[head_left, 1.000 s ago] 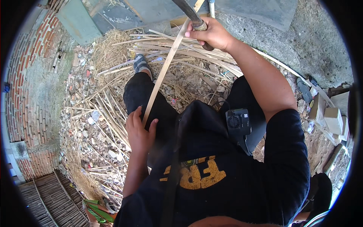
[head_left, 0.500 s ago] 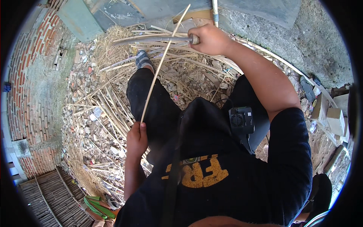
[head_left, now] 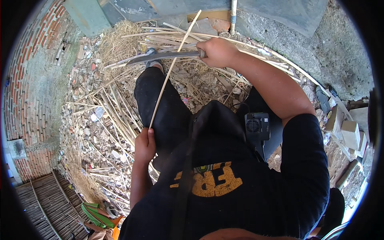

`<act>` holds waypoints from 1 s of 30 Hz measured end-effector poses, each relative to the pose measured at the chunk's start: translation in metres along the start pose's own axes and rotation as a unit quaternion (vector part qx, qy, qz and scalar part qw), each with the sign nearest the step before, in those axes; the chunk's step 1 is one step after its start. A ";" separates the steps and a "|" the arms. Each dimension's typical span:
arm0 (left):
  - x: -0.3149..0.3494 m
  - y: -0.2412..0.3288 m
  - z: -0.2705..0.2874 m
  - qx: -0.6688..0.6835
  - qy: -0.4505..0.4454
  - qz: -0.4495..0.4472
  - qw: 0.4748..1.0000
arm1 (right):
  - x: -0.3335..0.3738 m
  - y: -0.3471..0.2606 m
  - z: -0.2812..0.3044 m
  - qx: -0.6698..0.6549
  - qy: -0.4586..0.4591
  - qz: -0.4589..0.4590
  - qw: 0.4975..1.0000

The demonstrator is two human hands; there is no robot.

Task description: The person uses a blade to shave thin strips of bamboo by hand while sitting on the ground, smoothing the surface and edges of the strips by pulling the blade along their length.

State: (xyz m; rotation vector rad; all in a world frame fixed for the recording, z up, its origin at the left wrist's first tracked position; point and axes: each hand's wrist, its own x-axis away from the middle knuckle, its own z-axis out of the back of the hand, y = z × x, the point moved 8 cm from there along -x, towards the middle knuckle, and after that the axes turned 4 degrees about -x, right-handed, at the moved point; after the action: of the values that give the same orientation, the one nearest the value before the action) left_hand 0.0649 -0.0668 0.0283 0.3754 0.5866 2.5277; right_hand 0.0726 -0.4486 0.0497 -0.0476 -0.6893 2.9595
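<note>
My left hand (head_left: 145, 145) is closed around the near end of a long, thin bamboo strip (head_left: 164, 85), beside my left thigh. From there the strip slants up and away, its far end free above the ground. My right hand (head_left: 221, 52), arm stretched forward, grips the short handle of a machete (head_left: 150, 58). Its long grey blade points left and crosses the strip in its farther half. Blade and strip look to be in contact there, though I cannot tell for certain. Beneath the blade's middle is my left foot in a grey sandal (head_left: 151, 56).
Loose bamboo strips (head_left: 116, 114) cover the rubble at left, and more lie ahead beside dry straw (head_left: 120, 44). A brick wall (head_left: 34, 92) stands left, a concrete wall (head_left: 288, 52) far right. Another person's green garment (head_left: 96, 215) shows lower left. Cut blocks (head_left: 351, 133) sit right.
My right hand has drawn the machete nearer along the strip, and more of the blade's flat side shows. My left hand keeps its hold in nearly the same place.
</note>
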 end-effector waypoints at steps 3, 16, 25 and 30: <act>-0.003 0.003 -0.001 -0.020 0.030 -0.047 0.998 | 0.002 -0.003 0.001 0.006 0.000 -0.004 1.000; -0.011 0.013 0.003 -0.084 0.021 -0.047 0.995 | -0.011 0.044 -0.003 0.011 0.005 -0.053 0.999; -0.007 0.011 0.001 -0.066 0.026 -0.047 0.996 | -0.008 0.031 0.000 0.013 -0.007 -0.055 0.998; -0.008 0.012 0.006 -0.052 0.025 -0.051 0.997 | -0.016 0.070 0.003 -0.002 0.055 -0.044 0.998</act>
State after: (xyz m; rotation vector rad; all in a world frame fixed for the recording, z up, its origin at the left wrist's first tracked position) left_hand 0.0687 -0.0785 0.0377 0.2391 0.4781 2.4633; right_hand 0.0818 -0.5143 0.0210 -0.1742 -0.6653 2.8478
